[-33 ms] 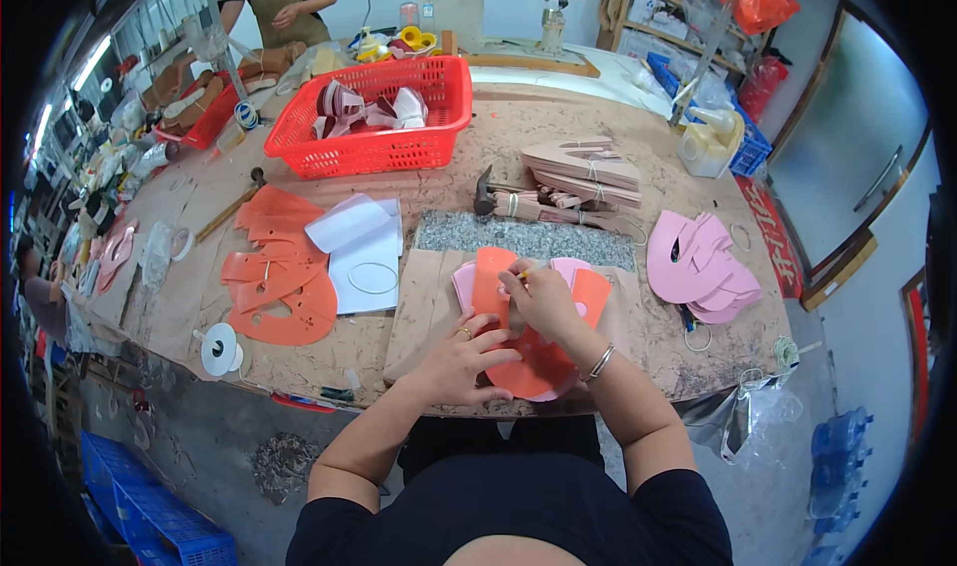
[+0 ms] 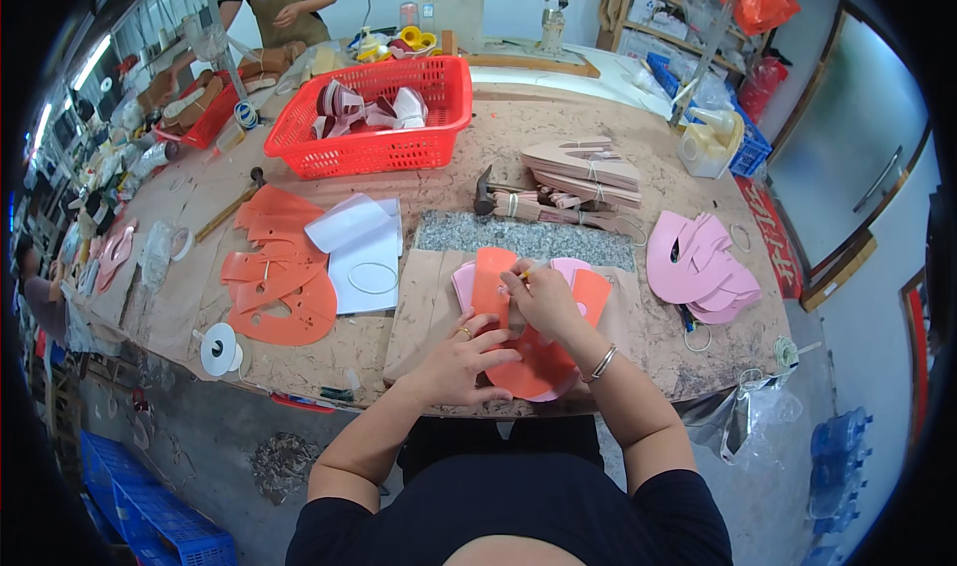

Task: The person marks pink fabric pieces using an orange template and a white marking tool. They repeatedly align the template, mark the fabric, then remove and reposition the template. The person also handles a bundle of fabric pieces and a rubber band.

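Note:
An orange U-shaped template point(image 2: 538, 371) lies over pink pieces point(image 2: 569, 266) on a board at the table's near edge. With fingers spread, my left hand point(image 2: 467, 363) presses down on the template's left side. My right hand point(image 2: 543, 302) pinches a thin yellow-and-white pen-like tool point(image 2: 534, 269) above the template's left arm. Its tip is hidden by my fingers. Pink cut pieces point(image 2: 704, 267) are piled to the right, and more orange templates point(image 2: 279, 277) lie to the left beside white paper sheets point(image 2: 361, 257).
Behind the board are a grey stone slab point(image 2: 523, 239), a hammer point(image 2: 485, 195) and tied bundles of beige pieces point(image 2: 583, 172). A red basket point(image 2: 369, 152) holds cut pieces. A white spool point(image 2: 220, 350) stands at the left edge. Across the table is another person point(image 2: 289, 12).
The pen-like tool in my right hand has tilted slightly, and the right wrist has shifted a little. My left hand and the pieces stay in place.

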Demonstrator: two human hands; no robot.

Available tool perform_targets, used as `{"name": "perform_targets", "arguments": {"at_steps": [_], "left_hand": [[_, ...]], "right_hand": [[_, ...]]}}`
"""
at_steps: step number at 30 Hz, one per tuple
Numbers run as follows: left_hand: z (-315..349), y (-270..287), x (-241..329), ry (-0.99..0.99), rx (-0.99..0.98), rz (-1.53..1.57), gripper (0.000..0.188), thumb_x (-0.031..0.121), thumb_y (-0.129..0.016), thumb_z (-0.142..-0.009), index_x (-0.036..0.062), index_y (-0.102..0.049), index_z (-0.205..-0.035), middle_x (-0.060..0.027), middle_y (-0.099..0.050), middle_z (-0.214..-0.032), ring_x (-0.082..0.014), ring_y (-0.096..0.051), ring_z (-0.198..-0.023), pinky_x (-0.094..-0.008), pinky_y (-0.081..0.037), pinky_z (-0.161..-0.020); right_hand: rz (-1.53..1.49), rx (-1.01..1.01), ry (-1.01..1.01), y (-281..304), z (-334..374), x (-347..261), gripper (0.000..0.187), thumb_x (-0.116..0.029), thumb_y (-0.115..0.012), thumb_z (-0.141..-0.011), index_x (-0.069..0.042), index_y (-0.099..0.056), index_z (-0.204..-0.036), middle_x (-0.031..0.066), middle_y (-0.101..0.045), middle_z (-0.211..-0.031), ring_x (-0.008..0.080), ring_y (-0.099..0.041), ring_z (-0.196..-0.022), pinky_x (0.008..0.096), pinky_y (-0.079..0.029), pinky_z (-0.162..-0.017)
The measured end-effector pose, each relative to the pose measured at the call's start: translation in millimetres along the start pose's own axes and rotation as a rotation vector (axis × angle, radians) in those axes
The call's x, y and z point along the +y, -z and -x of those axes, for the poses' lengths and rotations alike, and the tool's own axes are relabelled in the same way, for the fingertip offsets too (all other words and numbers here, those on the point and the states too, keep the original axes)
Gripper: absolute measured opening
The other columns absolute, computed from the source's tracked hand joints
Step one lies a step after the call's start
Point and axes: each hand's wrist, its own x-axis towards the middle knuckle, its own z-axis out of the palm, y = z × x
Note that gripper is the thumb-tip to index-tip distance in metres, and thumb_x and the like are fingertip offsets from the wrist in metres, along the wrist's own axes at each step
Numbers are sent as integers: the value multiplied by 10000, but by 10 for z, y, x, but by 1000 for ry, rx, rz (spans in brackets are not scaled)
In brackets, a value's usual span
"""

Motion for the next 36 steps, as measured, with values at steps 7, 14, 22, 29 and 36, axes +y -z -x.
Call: {"name": "perform_targets", "arguments": {"at_steps": [7,14,22,29,36], "left_hand": [[-6,-6,-7,-3,8,-13,568,533,-748,-780,199,-649,-1228,-54,-543,-1362,-341,-407,-1350,-562,-241,-1179],[-17,-4,10,2,21,-14,552,551,-744,-778,202,-656,-1197,-59,-554,-1354,-342,-415,-1346,-564,-243,-1171],[-13,6,34,3,44,-30,553,544,-763,-763,210,-660,-1192,-53,-569,-1343,-343,-441,-1327,-574,-243,-1165],[-9,-6,40,2,50,-62,551,546,-760,-757,217,-658,-1187,-38,-560,-1348,-312,-417,-1348,-543,-247,-1171],[2,10,51,8,58,-40,566,527,-790,-728,230,-662,-1193,-17,-558,-1360,-303,-424,-1346,-533,-239,-1179]], "right_hand": [[-138,-2,43,7,68,13,296,-269,-573,-992,8,-642,-916,180,-660,-788,371,-656,-744,467,-504,-674],[14,22,16,149,742,-33,294,-247,-588,-989,-4,-598,-824,165,-602,-735,349,-606,-736,445,-477,-659],[-58,63,90,146,802,2,181,-193,-621,-968,-32,-614,-884,132,-614,-795,322,-615,-788,416,-490,-675],[-65,146,215,134,810,112,202,-187,-615,-986,-1,-627,-908,115,-650,-818,226,-644,-734,351,-501,-643],[-86,322,-153,507,620,474,268,-223,-618,-982,15,-631,-860,165,-602,-736,318,-599,-687,392,-469,-645]]}}
